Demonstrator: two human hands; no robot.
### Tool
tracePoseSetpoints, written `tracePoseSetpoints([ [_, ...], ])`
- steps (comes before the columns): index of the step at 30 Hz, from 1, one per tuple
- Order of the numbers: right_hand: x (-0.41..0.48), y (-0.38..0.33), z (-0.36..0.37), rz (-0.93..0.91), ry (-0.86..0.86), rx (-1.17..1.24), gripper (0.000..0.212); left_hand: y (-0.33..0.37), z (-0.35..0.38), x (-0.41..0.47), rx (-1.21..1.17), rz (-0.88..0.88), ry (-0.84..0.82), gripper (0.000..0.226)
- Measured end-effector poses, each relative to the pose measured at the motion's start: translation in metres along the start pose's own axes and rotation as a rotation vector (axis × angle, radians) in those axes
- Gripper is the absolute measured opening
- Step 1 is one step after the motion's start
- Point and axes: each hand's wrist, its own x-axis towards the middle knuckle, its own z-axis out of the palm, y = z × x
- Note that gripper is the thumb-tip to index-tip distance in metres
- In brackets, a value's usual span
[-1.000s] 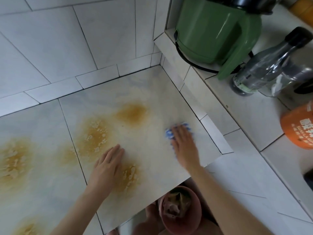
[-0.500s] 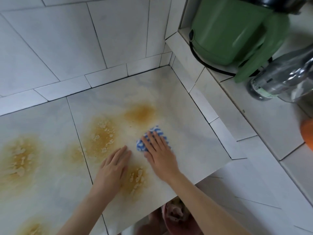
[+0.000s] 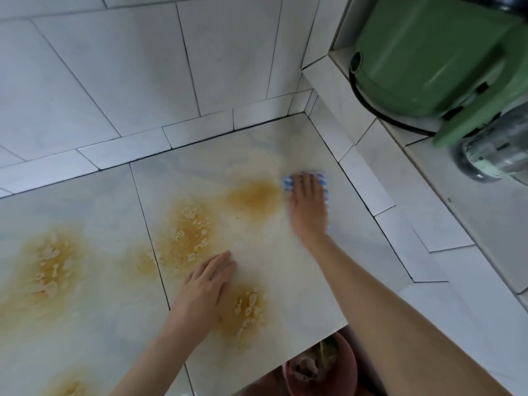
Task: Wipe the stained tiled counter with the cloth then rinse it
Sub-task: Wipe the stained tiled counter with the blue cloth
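cloth [image 3: 288, 182] sits under the right hand [image 3: 308, 210] near the counter's [image 3: 300, 281] back right corner, just right of a stain [image 3: 254, 195]. left hand [image 3: 204, 290] lies flat near the front edge between two more stains. appliance [image 3: 428, 52] and bottle [image 3: 494, 150] stand on the raised ledge [image 3: 457, 210] past the right edge, bucket [image 3: 353, 367] below the front edge.

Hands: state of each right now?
Left hand: open, flat on the counter, holds nothing.
Right hand: open, straight fingers pressing the cloth.
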Motion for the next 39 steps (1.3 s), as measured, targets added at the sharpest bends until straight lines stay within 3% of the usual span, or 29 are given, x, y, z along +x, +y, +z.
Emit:
tracePoseSetpoints([
  [3, -0.023, -0.067, 0.015, -0.237, 0.044, 0.064, 0.05, -0.006, -0.016, 0.003, -0.089, -0.023, 0.076, 0.047],
  [5, -0.05, -0.093, 0.018, -0.391, -0.017, 0.083, 0.05, -0.02, -0.03, 0.008, -0.091, -0.069, 0.162, 0.044],
  [9, -0.074, -0.077, 0.019, -0.6, -0.07, -0.023, 0.051, -0.067, -0.05, 0.027, -0.043, -0.193, 0.219, 0.034],
  [13, -0.034, -0.009, 0.012, -0.384, -0.026, -0.068, 0.058, -0.103, -0.062, 0.049, 0.034, -0.317, 0.162, 0.043],
  [16, 0.0, 0.034, 0.0, -0.231, -0.018, -0.138, 0.047, -0.124, -0.069, 0.06, 0.091, -0.361, 0.126, 0.05],
  [20, 0.035, 0.009, -0.008, 0.027, -0.003, -0.082, 0.06, -0.14, -0.067, 0.066, 0.1, -0.381, 0.115, 0.052],
  [23, 0.037, -0.048, 0.007, -0.124, 0.014, -0.045, 0.054, -0.145, -0.06, 0.065, 0.11, -0.385, 0.12, 0.052],
  [28, -0.017, -0.137, 0.024, -0.444, -0.129, 0.063, 0.054, -0.144, -0.058, 0.065, 0.087, -0.41, 0.128, 0.052],
  [32, -0.05, -0.124, 0.027, -0.736, -0.15, 0.044, 0.052, -0.144, -0.06, 0.064, 0.073, -0.412, 0.13, 0.052],
  [34, -0.03, -0.09, 0.026, -0.694, -0.131, 0.016, 0.051, -0.145, -0.061, 0.062, 0.071, -0.409, 0.129, 0.052],
  [39, 0.061, 0.006, 0.006, -0.309, -0.089, -0.183, 0.061, -0.143, -0.065, 0.064, 0.038, -0.419, 0.136, 0.051],
])
